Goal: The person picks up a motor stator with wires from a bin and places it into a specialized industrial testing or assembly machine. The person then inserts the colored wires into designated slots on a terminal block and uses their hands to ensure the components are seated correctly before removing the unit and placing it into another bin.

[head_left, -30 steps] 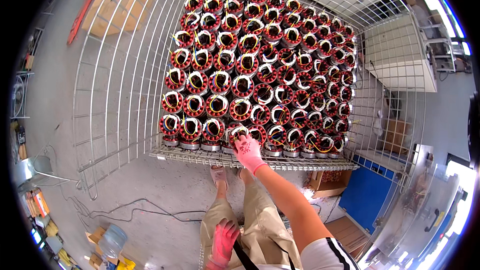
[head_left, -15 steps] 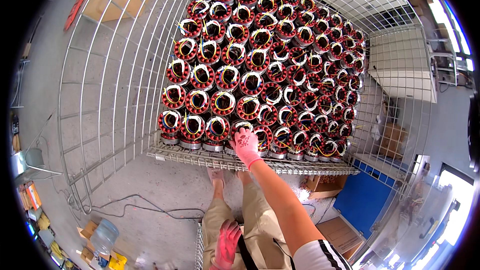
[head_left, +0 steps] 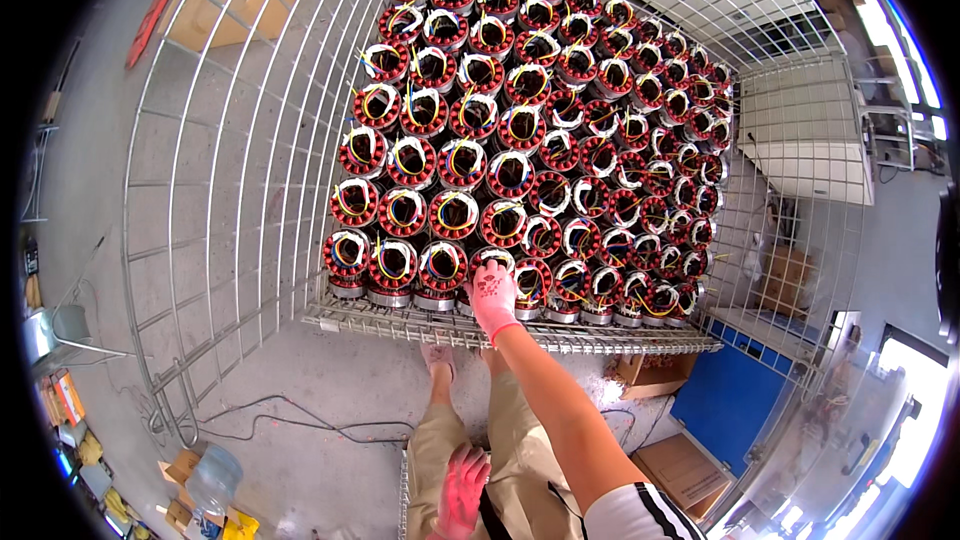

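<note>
Many motor stators, ring-shaped with red coils, white sleeving and coloured wires, stand in rows and stacked in a wire-mesh cage (head_left: 330, 315). In a pink glove, my right hand (head_left: 493, 296) reaches over the cage's low front edge. Its fingers are closed on the rim of a stator (head_left: 492, 258) in the nearest row, and the glove covers most of that piece. Beside it on the left sits another stator (head_left: 443, 266); on the right is one more (head_left: 532, 282). My left hand (head_left: 461, 493), also pink-gloved, rests by my lap with fingers curled together; nothing shows in it.
Tall mesh walls (head_left: 215, 160) rise at the left, back and right. A cardboard box (head_left: 240, 0) lies beyond the left wall. Under the front edge at right are an open carton (head_left: 655, 375) and a blue panel (head_left: 728, 405). A black cable (head_left: 300, 418) crosses the floor.
The view has shifted slightly, so the cage and stators sit a little lower and to the right. My right hand stays on the same stator; my left hand remains by my lap.
</note>
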Available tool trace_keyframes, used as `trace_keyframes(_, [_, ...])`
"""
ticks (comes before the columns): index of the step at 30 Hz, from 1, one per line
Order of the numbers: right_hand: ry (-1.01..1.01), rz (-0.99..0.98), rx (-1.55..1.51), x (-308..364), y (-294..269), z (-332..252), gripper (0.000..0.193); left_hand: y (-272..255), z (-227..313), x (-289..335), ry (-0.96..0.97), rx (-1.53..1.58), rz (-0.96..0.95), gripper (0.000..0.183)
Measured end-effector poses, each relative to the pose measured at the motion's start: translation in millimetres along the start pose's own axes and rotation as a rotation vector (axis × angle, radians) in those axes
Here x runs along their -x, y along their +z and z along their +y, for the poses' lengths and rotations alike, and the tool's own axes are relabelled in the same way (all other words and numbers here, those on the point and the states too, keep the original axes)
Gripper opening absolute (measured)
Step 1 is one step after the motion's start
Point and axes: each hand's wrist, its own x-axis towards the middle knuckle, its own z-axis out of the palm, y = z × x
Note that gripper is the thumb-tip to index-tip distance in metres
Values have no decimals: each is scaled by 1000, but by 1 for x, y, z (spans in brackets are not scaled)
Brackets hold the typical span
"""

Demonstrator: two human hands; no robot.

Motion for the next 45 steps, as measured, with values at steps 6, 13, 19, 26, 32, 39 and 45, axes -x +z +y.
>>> trace_keyframes(6, [-7, -11, -64, -2, -1, -4, 39, 21, 3, 4, 26, -128, -104, 61])
trace_keyframes(13, [-228, 70, -509, 60, -43, 37, 39, 27, 14, 23, -42, -280, -128, 56])
trace_keyframes(19, [205, 304, -865, 243, -43, 178, 33, 33, 19, 23, -119, -799, -347, 49])
trace_keyframes(26, [1443, 1422, -1500, 551, 167, 275, 27, 119, -59, 59, -134, -1572, -667, 46])
trace_keyframes(32, [2255, 1923, -1368, 758, 325, 155, 28, 125, -211, 79, -330, -1969, -1201, 49])
trace_keyframes(39, [2209, 1245, -2026, 755, 472, 69, 30, 45, -487, 127, 349, -2244, -2236, 65])
trace_keyframes(45, [2219, 996, -1772, 835, 486, 272, 48, -41, -629, 103, 1053, -2309, -2406, 77])
